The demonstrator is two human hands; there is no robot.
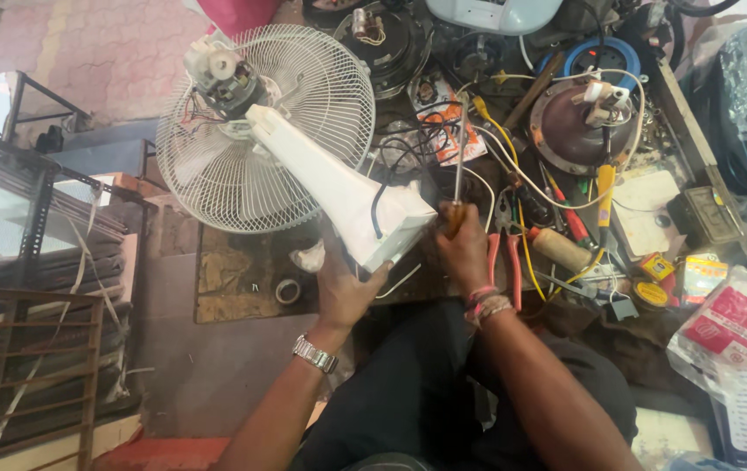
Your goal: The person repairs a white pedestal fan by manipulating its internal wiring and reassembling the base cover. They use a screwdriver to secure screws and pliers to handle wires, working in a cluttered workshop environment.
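The left hand [345,292] holds the white fan stand [339,187] from below, its fingers curled around the wide base end, and the fan grille [217,174] lies at ten o'clock from it. The right hand [463,249], at three o'clock from the left one, has its fingers pressed together around the screwdriver [458,170], whose shaft points to twelve o'clock beside the red pliers [504,253].

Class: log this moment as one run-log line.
left hand: grips white fan stand | right hand: holds screwdriver | fan grille: lying on cluttered workbench
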